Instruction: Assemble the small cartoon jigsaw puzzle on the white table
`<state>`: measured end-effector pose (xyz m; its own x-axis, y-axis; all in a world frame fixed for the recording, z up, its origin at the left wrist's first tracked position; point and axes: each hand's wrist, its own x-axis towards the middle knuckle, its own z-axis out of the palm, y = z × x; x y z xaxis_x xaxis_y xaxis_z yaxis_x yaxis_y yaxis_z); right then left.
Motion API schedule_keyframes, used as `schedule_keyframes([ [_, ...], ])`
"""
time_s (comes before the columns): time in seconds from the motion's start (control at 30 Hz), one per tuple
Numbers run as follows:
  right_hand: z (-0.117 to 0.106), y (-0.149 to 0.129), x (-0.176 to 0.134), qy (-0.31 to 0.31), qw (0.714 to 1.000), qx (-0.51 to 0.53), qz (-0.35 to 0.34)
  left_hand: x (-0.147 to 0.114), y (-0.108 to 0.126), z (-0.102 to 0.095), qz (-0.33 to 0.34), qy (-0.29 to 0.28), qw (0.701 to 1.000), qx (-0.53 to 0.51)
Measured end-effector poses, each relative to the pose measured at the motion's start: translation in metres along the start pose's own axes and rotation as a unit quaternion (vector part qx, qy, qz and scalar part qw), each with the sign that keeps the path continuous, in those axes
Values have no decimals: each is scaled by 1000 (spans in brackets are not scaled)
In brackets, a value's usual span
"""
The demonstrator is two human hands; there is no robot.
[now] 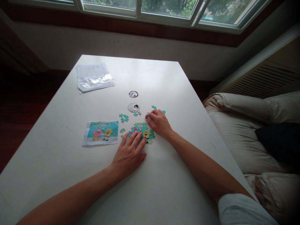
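Note:
A partly joined cartoon jigsaw puzzle (146,133) lies on the white table, showing a yellow, a pink and a teal figure. My left hand (130,150) rests flat over its lower left part, fingers spread, covering some of the picture. At the puzzle's upper right edge, my right hand (159,121) is closed with its fingers bent down; whatever is under the fingertips is hidden. Loose green puzzle pieces (126,117) are scattered left of and above the joined part, and another loose piece (154,107) is just beyond my right hand. The reference picture (102,133) lies to the left.
A clear plastic bag with paper (95,77) lies at the table's far left. Two round inserts, one a metal ring (133,107), are set in the table (161,78) beyond the puzzle. A cushioned sofa (231,134) stands along the right side; a window (164,7) is ahead.

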<state>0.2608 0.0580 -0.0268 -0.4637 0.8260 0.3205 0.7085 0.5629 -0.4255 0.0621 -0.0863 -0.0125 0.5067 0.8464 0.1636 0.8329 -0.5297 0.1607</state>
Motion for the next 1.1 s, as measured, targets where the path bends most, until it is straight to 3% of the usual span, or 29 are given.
schedule_keyframes([
  [1.1, 4, 3, -1, -2, 1000, -4, -13, -1, 0, -1, -2, -12, 1000, -2],
])
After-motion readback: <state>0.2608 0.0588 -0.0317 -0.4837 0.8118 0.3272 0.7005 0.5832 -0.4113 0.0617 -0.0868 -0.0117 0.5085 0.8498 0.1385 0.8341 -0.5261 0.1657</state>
